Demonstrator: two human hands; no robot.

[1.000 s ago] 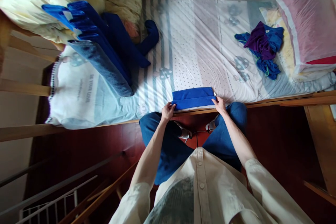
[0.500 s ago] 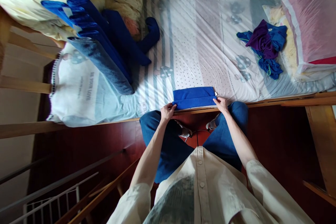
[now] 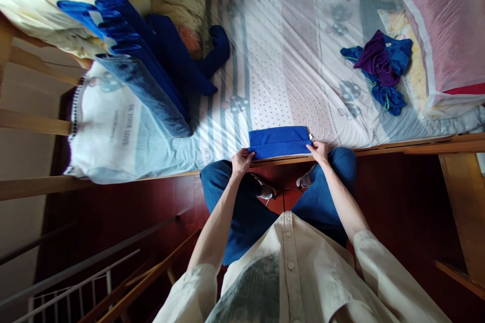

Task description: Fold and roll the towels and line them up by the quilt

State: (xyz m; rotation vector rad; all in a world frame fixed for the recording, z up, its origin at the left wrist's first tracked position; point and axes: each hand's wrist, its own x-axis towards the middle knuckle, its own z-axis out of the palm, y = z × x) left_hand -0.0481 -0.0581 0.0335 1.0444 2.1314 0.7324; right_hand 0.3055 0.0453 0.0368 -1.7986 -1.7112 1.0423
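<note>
Blue cloth (image 3: 279, 142) lengthwise (along bed edge (image 3: 280, 161))

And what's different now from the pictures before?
Nothing has visibly moved on the bed; only the view shifts a tiny bit. The left hand and right hand still hold the folded blue cloth at its ends. The purple cloth stayed put too.

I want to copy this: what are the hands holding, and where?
A folded blue cloth: the left hand pinches its left end, the right hand its right end, both near the front edge.
</note>
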